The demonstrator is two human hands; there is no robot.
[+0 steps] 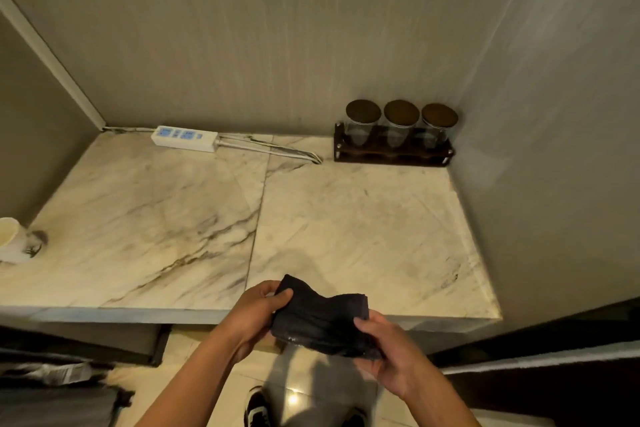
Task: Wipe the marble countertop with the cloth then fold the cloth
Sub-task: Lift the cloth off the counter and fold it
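A dark cloth (320, 317), bunched and partly doubled over, hangs in the air just above the front edge of the marble countertop (166, 218). My left hand (258, 310) grips its left end, thumb on top. My right hand (388, 354) pinches its lower right end. The cloth does not touch the marble. The countertop is pale with dark veins and a seam down its middle.
A white power strip (185, 138) with its cable lies along the back wall. A dark rack with three lidded glass jars (398, 130) stands in the back right corner. A white mug (14, 239) sits at the left edge. Walls close in the counter on three sides.
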